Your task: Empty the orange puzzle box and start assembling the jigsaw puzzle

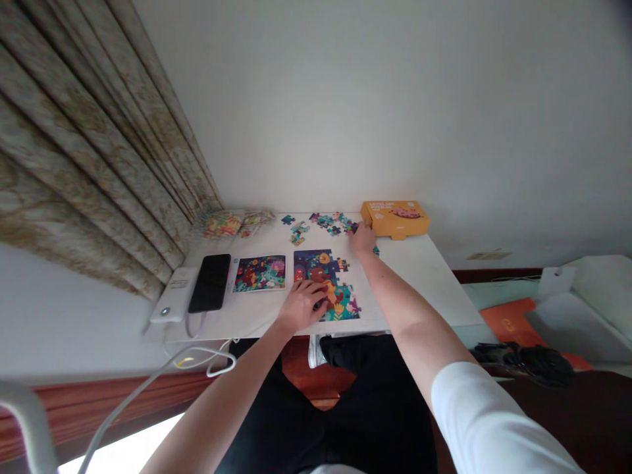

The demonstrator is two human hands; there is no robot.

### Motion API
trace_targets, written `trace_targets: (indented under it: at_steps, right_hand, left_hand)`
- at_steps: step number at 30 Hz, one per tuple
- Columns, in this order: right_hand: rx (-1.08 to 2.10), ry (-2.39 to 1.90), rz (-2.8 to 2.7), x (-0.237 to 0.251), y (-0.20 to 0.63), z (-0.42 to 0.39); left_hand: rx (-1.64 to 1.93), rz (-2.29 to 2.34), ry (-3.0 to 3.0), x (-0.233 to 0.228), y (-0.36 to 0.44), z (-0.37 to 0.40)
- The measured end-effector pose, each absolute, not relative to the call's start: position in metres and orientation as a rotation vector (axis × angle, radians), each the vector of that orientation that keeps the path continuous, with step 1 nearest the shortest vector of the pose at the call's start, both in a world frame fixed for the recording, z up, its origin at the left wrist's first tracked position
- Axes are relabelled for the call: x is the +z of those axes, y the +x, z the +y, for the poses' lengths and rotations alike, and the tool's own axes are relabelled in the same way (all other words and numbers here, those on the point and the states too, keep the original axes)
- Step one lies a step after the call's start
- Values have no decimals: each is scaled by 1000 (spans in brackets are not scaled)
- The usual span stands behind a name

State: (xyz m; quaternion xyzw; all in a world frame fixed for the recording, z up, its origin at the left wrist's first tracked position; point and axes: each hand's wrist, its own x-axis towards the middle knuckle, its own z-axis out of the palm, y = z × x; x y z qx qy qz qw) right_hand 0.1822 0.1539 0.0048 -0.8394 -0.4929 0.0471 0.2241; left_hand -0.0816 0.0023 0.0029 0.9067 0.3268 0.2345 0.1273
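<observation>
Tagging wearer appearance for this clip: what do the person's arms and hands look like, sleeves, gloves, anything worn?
Both hands are bare: left hand, right hand. No gloves; no rings, watch or bands can be made out. Both forearms are uncovered. A white short sleeve covers the right upper arm; the left sleeve is out of view.

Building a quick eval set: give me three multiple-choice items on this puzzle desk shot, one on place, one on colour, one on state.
1. Where does the black phone lie?
A. left of the reference picture
B. on the box
C. on the floor

2. What colour is the box at the table's far right?
A. green
B. orange
C. white

3. How does the left hand sit?
A. raised in the air
B. flat on the part-built puzzle
C. gripping the cable

Answers:
1 A: the phone sits between the white power bank and the reference picture.
2 B: its lid and sides are orange.
3 B: the palm lies on the part-built puzzle, while the right hand reaches to the loose pieces.
</observation>
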Motion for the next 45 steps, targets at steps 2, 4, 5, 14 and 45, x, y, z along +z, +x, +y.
trace_targets:
  at_steps: [2,4,5,14,45]
  right_hand:
    - [128,-2247,-1397,3,187,151]
    - [162,-2140,-1445,3,192,148]
    - [186,-2085,-1463,4,195,147]
    - [587,-1657,-1077,1,197,92]
    - [1292,-1244,-962,15,140,-50]
  left_hand:
    - [684,953,2633,3,-82,2]
    - [687,959,2632,3,-82,3]
    - [686,960,2632,2,-82,3]
    - [703,947,2614,-5,-85,6]
    - [935,939,1328,27,-7,23]
